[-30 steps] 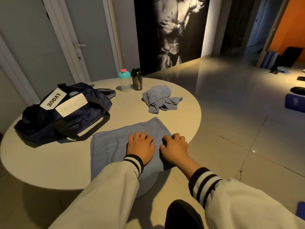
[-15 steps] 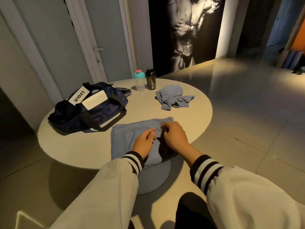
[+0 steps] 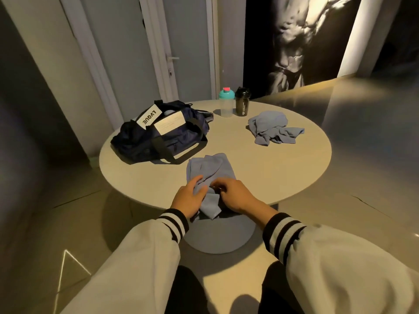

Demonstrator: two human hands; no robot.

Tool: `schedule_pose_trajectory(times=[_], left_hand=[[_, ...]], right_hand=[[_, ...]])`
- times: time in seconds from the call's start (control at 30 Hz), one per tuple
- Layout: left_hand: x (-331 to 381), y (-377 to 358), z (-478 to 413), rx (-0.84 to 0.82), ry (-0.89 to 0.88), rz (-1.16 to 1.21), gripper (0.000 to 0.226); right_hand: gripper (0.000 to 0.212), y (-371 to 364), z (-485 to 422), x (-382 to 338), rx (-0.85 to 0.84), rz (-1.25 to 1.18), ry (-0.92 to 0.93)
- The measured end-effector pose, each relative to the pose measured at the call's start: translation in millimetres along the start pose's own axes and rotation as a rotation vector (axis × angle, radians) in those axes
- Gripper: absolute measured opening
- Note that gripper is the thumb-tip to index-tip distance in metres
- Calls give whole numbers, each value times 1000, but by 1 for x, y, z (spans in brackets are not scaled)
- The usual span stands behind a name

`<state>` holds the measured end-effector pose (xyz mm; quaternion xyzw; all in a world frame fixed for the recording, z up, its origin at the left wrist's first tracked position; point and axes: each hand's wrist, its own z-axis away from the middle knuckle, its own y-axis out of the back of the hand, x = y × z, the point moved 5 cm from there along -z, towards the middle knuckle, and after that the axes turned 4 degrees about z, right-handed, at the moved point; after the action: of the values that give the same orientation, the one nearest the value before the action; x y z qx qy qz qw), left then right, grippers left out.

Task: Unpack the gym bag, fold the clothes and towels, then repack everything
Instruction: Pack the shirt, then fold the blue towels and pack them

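A blue towel (image 3: 209, 171) lies bunched at the near edge of the round white table (image 3: 272, 173), one end hanging over the rim. My left hand (image 3: 188, 197) and my right hand (image 3: 235, 196) both grip that near end, fingers curled into the cloth. The dark navy gym bag (image 3: 158, 137) with white labels sits at the table's left, its black strap touching the towel's far corner. A second blue cloth (image 3: 272, 130) lies crumpled at the right rear.
A clear shaker with a teal lid (image 3: 226, 103) and a black shaker (image 3: 242, 102) stand at the table's far edge. Behind are a closed door (image 3: 188, 46) and a dark wall poster. Glossy tiled floor surrounds the table's pedestal (image 3: 217, 236).
The towel was spread flat under my palms; it is now gathered into a narrower bunch and both hands have closed on its near end. The camera has pulled back from the table.
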<state>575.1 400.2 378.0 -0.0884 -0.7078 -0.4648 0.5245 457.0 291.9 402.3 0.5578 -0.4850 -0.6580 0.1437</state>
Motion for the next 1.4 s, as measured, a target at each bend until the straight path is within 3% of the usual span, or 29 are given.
schedule_pose_trajectory(times=[0.17,0.47,0.6,0.73,0.83,1.03,1.23,1.4], left_hand=[[16,-18,-19,-49,-103,-68,50],[34,-40,-61,-68,-75,121,55],[22,-35,-62,33,-52,287,54],[13,-33,-54,124,-42,180,49],[14,-36,-43,127,-105,25,48],[18,-39,-41,53,-264,121,47],[12,-19,-40,270,-238,288,40],[12,-19,-39,252,-246,258,40]], right_hand=[[38,3,-8,20,4,104,-29],[43,18,-45,71,-37,387,-184],[31,18,-38,67,291,310,-75],[20,19,-14,62,479,136,3],[20,20,-4,65,465,148,-21],[19,11,6,48,383,293,105],[33,9,3,53,380,179,160],[38,7,1,55,333,175,180]])
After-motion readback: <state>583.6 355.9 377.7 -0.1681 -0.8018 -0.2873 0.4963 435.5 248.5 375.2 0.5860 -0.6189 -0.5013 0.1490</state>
